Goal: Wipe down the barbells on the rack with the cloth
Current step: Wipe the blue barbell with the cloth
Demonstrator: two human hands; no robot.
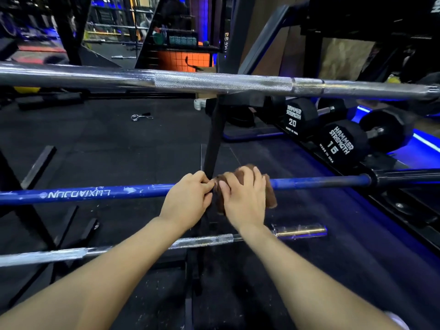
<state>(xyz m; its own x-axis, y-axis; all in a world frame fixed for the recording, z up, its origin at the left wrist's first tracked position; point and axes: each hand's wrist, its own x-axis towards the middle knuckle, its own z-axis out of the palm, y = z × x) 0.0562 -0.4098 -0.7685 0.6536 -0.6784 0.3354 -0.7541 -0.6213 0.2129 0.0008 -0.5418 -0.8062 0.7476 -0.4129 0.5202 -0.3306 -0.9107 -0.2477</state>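
Observation:
A blue barbell [95, 192] with white lettering lies across the middle of the rack. A brown cloth [270, 194] is wrapped over it near the rack's black upright [214, 139]. My right hand [242, 198] grips the cloth around the bar. My left hand [188, 198] sits just to its left, fingers curled on the blue bar and touching the cloth's edge. A thick silver barbell [214, 83] runs across above. A thinner silver barbell [119, 251] lies on the lowest level, under my forearms.
Black Hammer Strength dumbbells marked 20 [301, 116] and 15 [342, 144] rest on a rack at the right. A spring collar [139, 117] lies on the black rubber floor beyond. Blue strip light [426, 141] glows at the right edge.

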